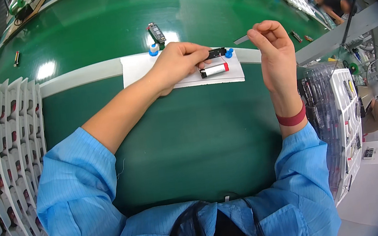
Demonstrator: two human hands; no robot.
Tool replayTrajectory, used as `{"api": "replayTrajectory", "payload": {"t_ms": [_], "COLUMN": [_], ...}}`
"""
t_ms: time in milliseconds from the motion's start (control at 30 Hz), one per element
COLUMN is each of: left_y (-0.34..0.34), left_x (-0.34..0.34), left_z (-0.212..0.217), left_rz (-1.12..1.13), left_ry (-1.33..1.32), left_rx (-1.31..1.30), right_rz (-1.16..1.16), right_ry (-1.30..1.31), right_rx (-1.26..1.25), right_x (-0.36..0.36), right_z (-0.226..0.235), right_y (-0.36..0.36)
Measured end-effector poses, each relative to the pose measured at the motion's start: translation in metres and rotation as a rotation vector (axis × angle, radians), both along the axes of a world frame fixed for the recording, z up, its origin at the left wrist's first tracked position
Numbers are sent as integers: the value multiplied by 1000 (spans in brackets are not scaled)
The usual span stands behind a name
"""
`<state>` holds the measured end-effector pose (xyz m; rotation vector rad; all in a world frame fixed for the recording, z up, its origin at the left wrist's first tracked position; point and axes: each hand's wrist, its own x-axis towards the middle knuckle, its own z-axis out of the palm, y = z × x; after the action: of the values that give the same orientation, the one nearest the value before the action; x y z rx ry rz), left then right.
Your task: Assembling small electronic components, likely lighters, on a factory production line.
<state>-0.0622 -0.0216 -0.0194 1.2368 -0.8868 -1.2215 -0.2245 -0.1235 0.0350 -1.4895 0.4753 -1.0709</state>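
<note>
Two small parts were in hand at once. The board (216, 52), a small black piece with thin red wire trailing from it, sat pinched under the fingertips of the left hand (178, 64), pressed down onto the white sheet (139, 69). Just below those fingertips, touching or nearly touching the board's wire, lay the cell (214, 70), a silver cylinder with a red end. The right hand (276, 51) was raised clear of the sheet, thumb and forefinger pressed together on a thin grey strip (241, 39) that pointed back toward the left hand's fingers.

Judging from this, the strip looked meant for the board or cell, and doing it well would call for keeping the left fingertips firm so the board did not slide, and bringing the strip in flat and square instead of at a tilt. The wire looked fine enough to snag, so the strip should come down beside it, not across it.

Beyond the left hand's knuckles stood two blue pegs (229, 53), one near the board and one by the sheet's far edge. Farther out on the green belt (105, 24) lay another small part (156, 32). White trays (6, 142) stood off to the left forearm's side.
</note>
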Motion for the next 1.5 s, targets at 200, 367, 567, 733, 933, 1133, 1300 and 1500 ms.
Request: {"api": "replayTrajectory", "payload": {"t_ms": [200,367,567,733,933,1133,1300,1500], "left_y": [0,1,1,0,1,1,2,3], "left_x": [9,14,13,12,12,12,9,7], "left_z": [-3,-3,-1,-3,-6,-5,-4,-2], "left_rz": [-113,-113,-131,-144,-139,-141,-110,-61], "left_ry": [191,325,318,277,242,234,217,199], "left_rx": [-29,-28,-41,-61,-58,-63,-48,-21], "right_rz": [281,256,250,225,206,177,74,32], "right_ry": [-43,107,118,109,59,92,120,127], "right_rx": [409,428,257,268,335,217,37,-116], "right_x": [-8,2,0,1,4,6,7,8], "right_z": [-21,-31,-44,-45,-51,-51,-50,-53], "right_y": [-4,3,-3,-1,0,3,8,8]}}
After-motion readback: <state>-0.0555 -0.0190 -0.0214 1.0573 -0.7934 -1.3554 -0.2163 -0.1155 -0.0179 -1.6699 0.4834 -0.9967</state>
